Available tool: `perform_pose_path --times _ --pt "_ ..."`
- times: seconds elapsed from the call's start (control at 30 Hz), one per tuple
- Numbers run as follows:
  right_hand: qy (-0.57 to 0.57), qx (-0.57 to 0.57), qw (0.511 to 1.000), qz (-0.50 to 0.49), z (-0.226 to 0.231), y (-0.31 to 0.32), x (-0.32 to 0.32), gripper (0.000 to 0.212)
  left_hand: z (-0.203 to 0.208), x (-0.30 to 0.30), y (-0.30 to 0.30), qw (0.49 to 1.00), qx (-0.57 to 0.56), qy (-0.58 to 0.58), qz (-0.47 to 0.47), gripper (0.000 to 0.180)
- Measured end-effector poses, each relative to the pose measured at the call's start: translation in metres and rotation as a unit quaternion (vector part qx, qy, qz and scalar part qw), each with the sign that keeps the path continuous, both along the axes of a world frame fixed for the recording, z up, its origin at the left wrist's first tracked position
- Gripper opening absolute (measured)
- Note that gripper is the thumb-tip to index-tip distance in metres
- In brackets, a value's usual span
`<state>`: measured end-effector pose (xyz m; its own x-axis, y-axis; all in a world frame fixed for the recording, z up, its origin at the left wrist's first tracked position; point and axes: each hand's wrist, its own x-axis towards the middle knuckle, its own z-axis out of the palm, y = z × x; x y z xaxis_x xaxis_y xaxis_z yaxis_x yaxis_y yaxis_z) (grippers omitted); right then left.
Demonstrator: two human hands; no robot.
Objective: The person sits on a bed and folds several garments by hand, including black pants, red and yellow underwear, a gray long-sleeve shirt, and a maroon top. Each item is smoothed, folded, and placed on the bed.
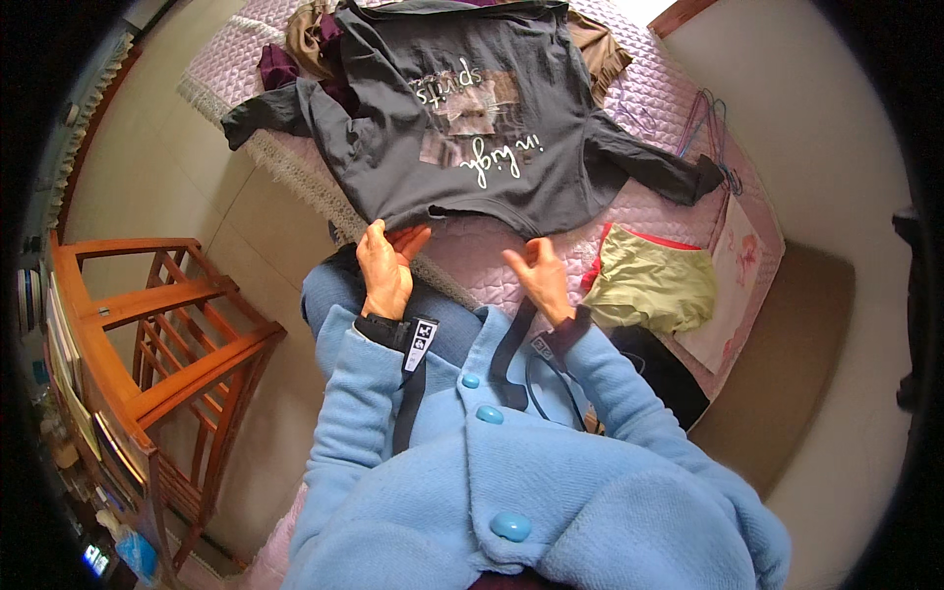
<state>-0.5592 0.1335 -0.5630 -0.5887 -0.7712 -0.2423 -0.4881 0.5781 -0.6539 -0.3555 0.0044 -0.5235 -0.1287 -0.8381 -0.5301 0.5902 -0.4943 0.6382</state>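
A dark grey long-sleeved top (393,128) lies spread on the bed, its printed front facing up and its neckline towards me. Its sleeves stretch out to either side. At the near left shoulder edge of the top is my left hand (386,273), palm turned inward and fingers apart. My right hand (544,282) is just below the neckline on the right, thumb and fingers spread. The fingertips of both hands are close to the cloth; whether they touch it I cannot tell. Neither hand appears to grip anything.
The bed has a pink quilted cover (472,261) with a lace edge. Brown clothing (598,54) and purple clothing (278,66) lie beyond the top. To the right are a yellow-green garment (657,280) with red trim and thin hangers (703,123). A wooden chair (167,334) stands left.
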Motion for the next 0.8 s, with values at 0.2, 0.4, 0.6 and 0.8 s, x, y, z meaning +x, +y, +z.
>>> perform_pose_path --times 0.2,0.4,0.6,0.8 --pt "-0.054 -0.09 0.967 -0.233 -0.032 -0.052 0.0 0.059 0.019 -0.005 -0.007 0.999 -0.03 0.006 0.01 0.026" --pt "-0.134 -0.249 0.891 -0.355 0.004 -0.073 -0.019 0.039 0.015 -0.001 -0.006 0.999 -0.032 -0.003 0.003 0.021" --pt "0.142 -0.247 0.95 -0.13 0.023 -0.03 -0.053 0.054 -0.031 0.03 0.01 0.984 -0.001 -0.159 -0.077 0.011" --pt "0.158 -0.16 0.973 -0.06 0.009 0.006 -0.048 0.059 -0.067 0.047 -0.046 0.984 0.043 -0.149 -0.092 0.042"
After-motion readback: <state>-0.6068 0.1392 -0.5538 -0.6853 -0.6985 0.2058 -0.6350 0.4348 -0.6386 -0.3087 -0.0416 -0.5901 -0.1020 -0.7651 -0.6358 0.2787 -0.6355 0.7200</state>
